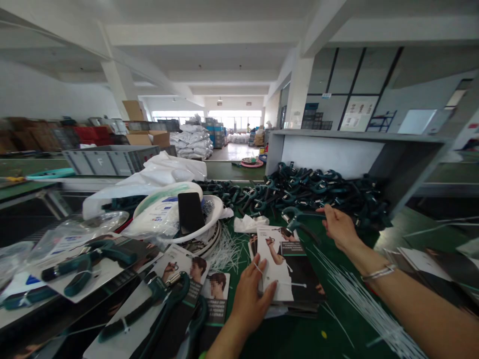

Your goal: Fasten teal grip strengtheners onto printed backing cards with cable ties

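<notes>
My right hand (340, 227) pinches one handle of a dark green hand grip strengthener (299, 213), lifted in front of a heap of the same kind. My left hand (252, 294) rests at the left edge of a stack of printed backing cards (286, 294), its fingers apart and its thumb lying on the top card. Two white zip ties poke up through that card. Loose zip ties (359, 294) lie in a bundle below my right wrist, and more are scattered left of the stack.
The heap of grip strengtheners (318, 187) spills from a grey open-sided box (419, 169). At left are carded grip strengtheners (149, 309), a white basin (215, 214) with a black phone (190, 212), and plastic bags. More cards (430, 269) lie at right. A grey crate (112, 160) stands behind.
</notes>
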`<state>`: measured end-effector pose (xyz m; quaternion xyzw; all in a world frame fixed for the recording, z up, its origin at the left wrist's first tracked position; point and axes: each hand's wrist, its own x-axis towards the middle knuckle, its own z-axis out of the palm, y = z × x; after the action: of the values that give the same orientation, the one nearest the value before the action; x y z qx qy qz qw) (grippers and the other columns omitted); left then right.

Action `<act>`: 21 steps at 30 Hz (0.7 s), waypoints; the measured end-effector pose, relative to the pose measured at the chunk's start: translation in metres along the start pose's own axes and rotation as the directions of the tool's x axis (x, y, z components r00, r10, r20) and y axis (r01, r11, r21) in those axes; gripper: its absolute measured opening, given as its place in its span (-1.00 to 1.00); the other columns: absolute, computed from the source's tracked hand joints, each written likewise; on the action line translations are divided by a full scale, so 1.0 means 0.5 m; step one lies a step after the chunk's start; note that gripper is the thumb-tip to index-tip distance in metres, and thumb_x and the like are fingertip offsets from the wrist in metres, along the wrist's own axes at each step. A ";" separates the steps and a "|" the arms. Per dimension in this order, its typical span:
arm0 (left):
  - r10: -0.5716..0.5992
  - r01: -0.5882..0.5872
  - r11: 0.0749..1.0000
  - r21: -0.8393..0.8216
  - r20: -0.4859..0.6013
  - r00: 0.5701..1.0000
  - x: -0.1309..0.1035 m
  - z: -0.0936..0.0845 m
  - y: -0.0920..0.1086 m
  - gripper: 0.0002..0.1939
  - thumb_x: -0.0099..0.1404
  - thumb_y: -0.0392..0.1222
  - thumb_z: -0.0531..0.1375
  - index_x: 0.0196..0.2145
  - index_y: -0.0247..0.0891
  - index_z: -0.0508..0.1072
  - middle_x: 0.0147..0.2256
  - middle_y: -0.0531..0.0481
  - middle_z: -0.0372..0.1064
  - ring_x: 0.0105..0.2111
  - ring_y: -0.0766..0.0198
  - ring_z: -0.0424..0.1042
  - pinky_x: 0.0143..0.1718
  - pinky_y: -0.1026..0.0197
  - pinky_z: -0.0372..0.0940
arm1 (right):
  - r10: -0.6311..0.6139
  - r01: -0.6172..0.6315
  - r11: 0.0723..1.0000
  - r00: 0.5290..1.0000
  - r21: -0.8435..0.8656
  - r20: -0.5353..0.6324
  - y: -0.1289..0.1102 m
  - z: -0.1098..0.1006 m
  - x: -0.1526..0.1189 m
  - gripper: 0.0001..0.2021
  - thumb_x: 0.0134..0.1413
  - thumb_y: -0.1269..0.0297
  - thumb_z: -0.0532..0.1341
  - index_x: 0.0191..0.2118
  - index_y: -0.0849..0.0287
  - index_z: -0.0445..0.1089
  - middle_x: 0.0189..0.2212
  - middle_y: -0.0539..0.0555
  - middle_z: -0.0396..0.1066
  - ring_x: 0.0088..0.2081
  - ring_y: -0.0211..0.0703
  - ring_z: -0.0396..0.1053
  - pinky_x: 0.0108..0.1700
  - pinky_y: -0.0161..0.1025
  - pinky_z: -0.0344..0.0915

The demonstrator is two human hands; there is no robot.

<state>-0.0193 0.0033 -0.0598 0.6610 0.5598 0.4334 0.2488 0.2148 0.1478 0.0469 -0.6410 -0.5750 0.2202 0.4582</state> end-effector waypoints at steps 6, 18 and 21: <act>-0.005 0.005 0.999 -0.040 -0.009 1.000 -0.002 -0.002 0.001 -0.46 0.16 -0.01 0.13 0.09 -0.20 0.29 0.19 -0.17 0.07 0.16 0.03 0.09 0.16 -0.01 0.02 | 0.116 -0.125 0.991 0.984 0.053 0.136 -0.056 0.069 -0.037 -0.51 0.15 -0.03 -0.16 -0.24 0.26 0.33 -0.77 -0.13 0.03 -0.77 -0.37 0.00 -0.72 -0.39 -0.05; -0.076 0.065 0.981 -0.182 -0.052 0.996 -0.002 0.010 -0.005 -0.33 0.12 -0.07 0.17 0.17 -0.25 0.14 0.16 -0.15 0.14 0.15 0.07 0.11 0.16 0.02 0.00 | 0.209 -0.105 0.968 0.838 -0.228 0.503 -0.029 0.000 -0.204 -0.51 0.09 -0.04 -0.01 -0.05 0.24 0.31 -0.75 -0.10 0.22 -0.76 -0.27 0.16 -0.74 -0.36 0.07; -0.049 0.042 0.979 -0.201 -0.031 0.998 -0.002 0.007 -0.007 -0.36 0.14 -0.10 0.17 0.16 -0.26 0.15 0.17 -0.15 0.10 0.16 0.10 0.09 0.18 0.03 -0.04 | 0.003 0.162 0.946 0.862 -0.281 0.507 -0.026 -0.003 -0.232 -0.49 0.08 0.06 0.02 0.11 0.19 0.19 -0.44 0.07 0.47 -0.47 -0.14 0.42 -0.50 -0.26 0.30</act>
<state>-0.0178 0.0038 -0.0646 0.6116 0.5329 0.4935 0.3137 0.1811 0.0375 0.0304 -0.6017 -0.7280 0.2651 0.1941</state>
